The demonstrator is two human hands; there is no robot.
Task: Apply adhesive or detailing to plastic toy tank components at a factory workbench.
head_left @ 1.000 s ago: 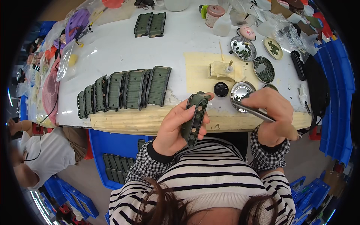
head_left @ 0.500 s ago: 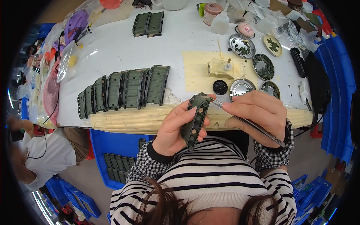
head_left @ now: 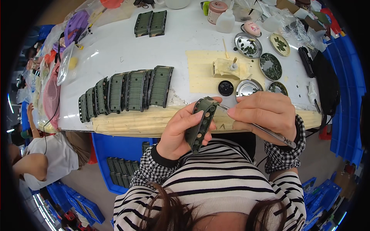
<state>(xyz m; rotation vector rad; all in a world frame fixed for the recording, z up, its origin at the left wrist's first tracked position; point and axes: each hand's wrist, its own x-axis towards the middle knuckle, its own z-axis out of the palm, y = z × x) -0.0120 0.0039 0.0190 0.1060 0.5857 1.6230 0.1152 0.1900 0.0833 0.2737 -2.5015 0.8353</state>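
Observation:
A dark green, curved plastic part with round studs along its side stands tilted in my left hand, its thumb pressed on the near face. My right hand is closed around metal tweezers. The tweezers' tip meets the upper end of the part; whether they pinch anything there is too small to tell. Just beyond the hands are a black round pot, a metal dish of small green pieces and a block wrapped in yellow tape.
Similar green parts stand in a row on the left, and a pair lies farther back. More dishes of small green pieces are on the right. A blue bin with green parts sits below the table edge. A co-worker is at left.
My right hand and the tweezers' rear end have shifted slightly right, while the tip stays at the part. My left hand holds nearly still. The co-worker's arms at left have moved.

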